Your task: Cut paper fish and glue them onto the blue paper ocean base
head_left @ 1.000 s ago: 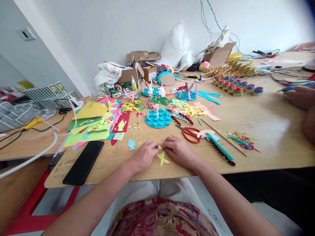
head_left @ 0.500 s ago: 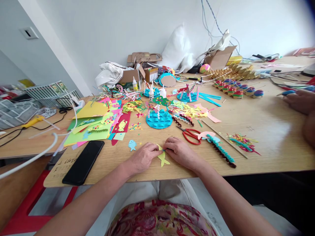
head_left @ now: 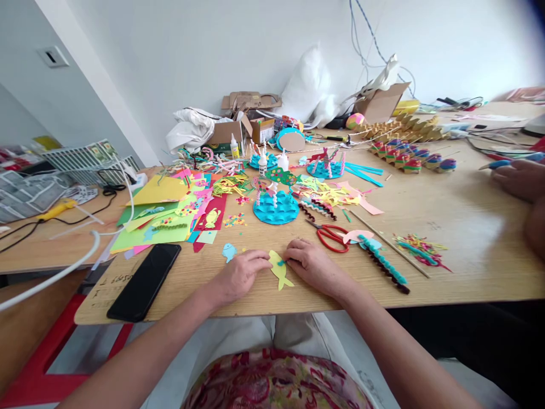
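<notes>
- A yellow-green, fish-shaped paper cutout [head_left: 279, 275] lies on the pale wooden worktop [head_left: 477, 238] between the person's two hands, forked tail toward the near edge
- The left hand [head_left: 244, 275] has its fingers bent close together, fingertips at the cutout's left edge; whether its grip pinches the paper, I cannot tell
- The right hand [head_left: 315, 267] curls its fingers at the cutout's right side, beside a small teal piece [head_left: 281, 263] on the paper; whether its grip has hold of either, I cannot tell
- A light-blue paper fish [head_left: 229, 252] lies near the left hand
- Red-handled metal scissors [head_left: 334, 238] lie beyond the right hand, near a scalloped blue disc [head_left: 276, 209]
</notes>
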Action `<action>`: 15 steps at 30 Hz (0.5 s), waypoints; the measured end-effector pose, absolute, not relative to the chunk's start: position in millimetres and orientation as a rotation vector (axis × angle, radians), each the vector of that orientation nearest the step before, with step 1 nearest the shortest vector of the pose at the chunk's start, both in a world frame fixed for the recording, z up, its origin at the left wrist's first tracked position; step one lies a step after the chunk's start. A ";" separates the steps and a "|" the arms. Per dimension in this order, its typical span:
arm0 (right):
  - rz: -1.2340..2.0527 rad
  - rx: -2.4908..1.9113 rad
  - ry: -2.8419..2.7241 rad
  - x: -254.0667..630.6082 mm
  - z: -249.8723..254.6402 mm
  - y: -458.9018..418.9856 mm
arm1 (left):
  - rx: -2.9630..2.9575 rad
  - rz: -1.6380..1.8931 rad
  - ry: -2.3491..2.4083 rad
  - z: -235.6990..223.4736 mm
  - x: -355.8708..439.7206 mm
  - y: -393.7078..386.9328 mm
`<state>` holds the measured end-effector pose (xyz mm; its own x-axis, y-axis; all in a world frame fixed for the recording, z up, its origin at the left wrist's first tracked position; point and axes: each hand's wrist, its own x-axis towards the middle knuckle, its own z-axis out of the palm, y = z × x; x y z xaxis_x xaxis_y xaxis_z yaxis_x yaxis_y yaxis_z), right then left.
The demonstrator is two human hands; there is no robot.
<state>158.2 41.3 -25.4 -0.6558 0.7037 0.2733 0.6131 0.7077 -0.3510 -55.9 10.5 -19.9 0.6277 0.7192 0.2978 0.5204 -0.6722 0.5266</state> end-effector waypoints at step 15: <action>0.312 -0.940 -2.326 158.9 -21.8 34.6 | 1.053 1.103 1.044 -13.5 -35.8 -9.3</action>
